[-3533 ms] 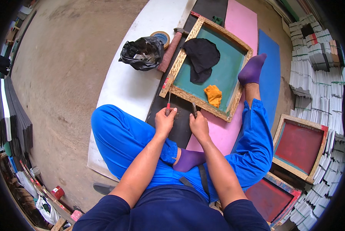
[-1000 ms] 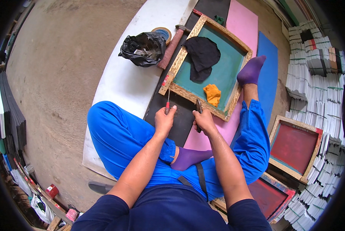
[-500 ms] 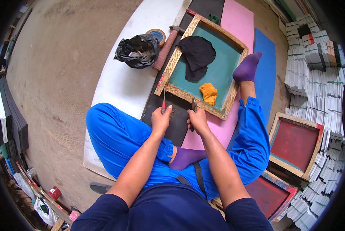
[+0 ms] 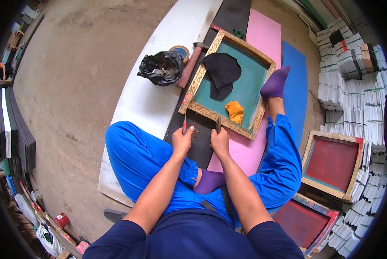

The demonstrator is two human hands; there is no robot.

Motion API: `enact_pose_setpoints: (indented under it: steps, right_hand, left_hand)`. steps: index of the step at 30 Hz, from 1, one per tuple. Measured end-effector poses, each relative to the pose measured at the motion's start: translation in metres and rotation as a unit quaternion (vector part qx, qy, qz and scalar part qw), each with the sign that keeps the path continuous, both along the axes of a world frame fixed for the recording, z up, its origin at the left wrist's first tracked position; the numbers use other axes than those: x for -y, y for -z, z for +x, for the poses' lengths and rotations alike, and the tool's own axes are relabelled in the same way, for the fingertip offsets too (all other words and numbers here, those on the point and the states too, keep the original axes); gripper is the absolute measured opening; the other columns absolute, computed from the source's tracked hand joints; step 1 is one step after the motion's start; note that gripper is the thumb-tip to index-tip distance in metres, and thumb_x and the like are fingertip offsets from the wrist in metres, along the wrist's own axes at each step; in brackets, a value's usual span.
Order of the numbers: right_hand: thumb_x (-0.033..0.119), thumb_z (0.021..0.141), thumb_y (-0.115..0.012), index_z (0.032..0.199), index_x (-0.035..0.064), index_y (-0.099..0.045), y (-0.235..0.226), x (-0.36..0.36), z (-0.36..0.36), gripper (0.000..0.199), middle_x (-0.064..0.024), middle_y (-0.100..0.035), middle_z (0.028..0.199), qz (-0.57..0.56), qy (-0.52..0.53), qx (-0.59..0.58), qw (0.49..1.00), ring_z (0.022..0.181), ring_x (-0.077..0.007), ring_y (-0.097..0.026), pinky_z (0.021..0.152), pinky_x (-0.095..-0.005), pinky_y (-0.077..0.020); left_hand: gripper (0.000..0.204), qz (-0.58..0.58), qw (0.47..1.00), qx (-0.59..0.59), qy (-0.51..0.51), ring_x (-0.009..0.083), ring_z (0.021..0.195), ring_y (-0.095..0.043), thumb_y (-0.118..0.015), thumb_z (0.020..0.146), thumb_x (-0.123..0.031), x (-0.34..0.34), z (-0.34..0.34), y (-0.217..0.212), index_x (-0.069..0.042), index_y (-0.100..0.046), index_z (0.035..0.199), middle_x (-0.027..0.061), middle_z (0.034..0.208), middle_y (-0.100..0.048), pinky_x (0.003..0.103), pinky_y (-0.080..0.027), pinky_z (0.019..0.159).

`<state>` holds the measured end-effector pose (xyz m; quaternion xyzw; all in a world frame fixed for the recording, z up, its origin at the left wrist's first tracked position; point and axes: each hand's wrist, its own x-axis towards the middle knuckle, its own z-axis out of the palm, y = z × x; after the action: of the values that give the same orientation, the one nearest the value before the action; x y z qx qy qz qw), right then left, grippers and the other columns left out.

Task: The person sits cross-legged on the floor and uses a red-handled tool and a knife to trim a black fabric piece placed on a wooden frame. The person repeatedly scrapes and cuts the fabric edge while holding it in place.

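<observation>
My left hand (image 4: 182, 140) is closed around the red handle of a screwdriver (image 4: 184, 126), its thin shaft pointing up at the near left corner of a wooden screen frame (image 4: 210, 113). Level with it, my right hand (image 4: 219, 142) grips dark pliers (image 4: 219, 124), jaws upward, just short of the frame's near edge. Stretched across the frame is green mesh (image 4: 252, 69). On that mesh lie a crumpled black cloth (image 4: 222, 71) and a small orange cloth (image 4: 234, 112). Dark bits of debris (image 4: 196, 132) are scattered between my hands.
Left of the frame are a hammer (image 4: 190, 67), a tape roll (image 4: 185, 51) and an open black plastic bag (image 4: 159, 80). My foot in a purple sock (image 4: 274, 84) rests by its right side. Red-mesh frames (image 4: 331, 162) and stacked white bundles (image 4: 331, 93) stand at right.
The whole view has shifted slightly. The pliers in my right hand have turned, so less of them shows below the fist. My left hand keeps the screwdriver at the frame's corner.
</observation>
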<state>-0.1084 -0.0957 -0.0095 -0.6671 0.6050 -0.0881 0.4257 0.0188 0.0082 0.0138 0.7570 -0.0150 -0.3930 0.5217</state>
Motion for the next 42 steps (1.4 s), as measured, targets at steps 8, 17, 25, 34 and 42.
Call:
enact_pose_setpoints:
  steps: [8,17,25,34,42]
  right_hand:
    - [0.022,0.091,-0.066,0.095,-0.004,-0.064,-0.042,-0.034,0.001,0.027,-0.0141,-0.066,0.066,0.164,-0.139,0.096,0.972,0.052,-0.0214,-0.066,0.052,-0.0371,-0.0518]
    - [0.021,0.093,-0.066,0.094,0.0014,-0.063,-0.031,-0.035,-0.001,0.02,-0.004,-0.063,0.064,0.208,-0.253,0.12,0.937,0.053,-0.0137,-0.063,0.047,-0.0287,-0.0494]
    - [0.029,0.101,-0.059,0.134,0.0053,-0.052,-0.038,-0.02,-0.007,0.042,-0.0141,-0.068,0.105,0.456,-0.196,0.163,0.853,0.089,-0.0226,-0.07,0.074,-0.0378,-0.057]
    - [0.035,0.101,-0.056,0.125,0.0055,-0.047,-0.045,0.045,-0.031,0.039,-0.0138,-0.067,0.102,0.439,-0.096,0.089,0.889,0.086,-0.0244,-0.07,0.061,-0.0422,-0.057]
    - [0.036,0.103,-0.052,0.128,0.0024,-0.045,-0.05,0.085,-0.03,0.042,-0.0201,-0.068,0.102,0.476,-0.091,0.068,0.872,0.088,-0.0302,-0.072,0.064,-0.0459,-0.0586]
  left_hand:
    - [0.033,-0.087,0.981,-0.175,-0.004,0.0063,0.041,-0.044,-0.072,0.092,-0.037,-0.007,0.007,-0.005,-0.008,-0.062,0.079,-0.0013,0.07,-0.056,0.025,-0.032,0.036]
    - [0.022,-0.126,0.945,-0.299,-0.044,0.0069,0.042,-0.046,-0.072,0.091,-0.025,-0.019,0.017,0.004,-0.011,-0.057,0.086,-0.0011,0.071,-0.057,0.024,-0.033,0.035]
    - [0.02,-0.082,0.984,-0.153,-0.047,0.007,0.043,-0.045,-0.075,0.09,-0.024,-0.019,0.011,0.009,-0.009,-0.062,0.09,-0.0031,0.065,-0.054,0.025,-0.035,0.038]
    - [0.035,0.026,0.999,0.025,-0.023,0.0105,0.045,-0.049,-0.079,0.085,-0.033,-0.012,0.005,0.004,-0.003,-0.064,0.077,0.0006,0.057,-0.055,0.03,-0.039,0.043]
    - [0.032,0.012,1.0,0.011,-0.003,0.0097,0.044,-0.049,-0.078,0.086,-0.031,-0.012,-0.003,0.004,-0.004,-0.064,0.078,-0.0007,0.056,-0.053,0.028,-0.039,0.041]
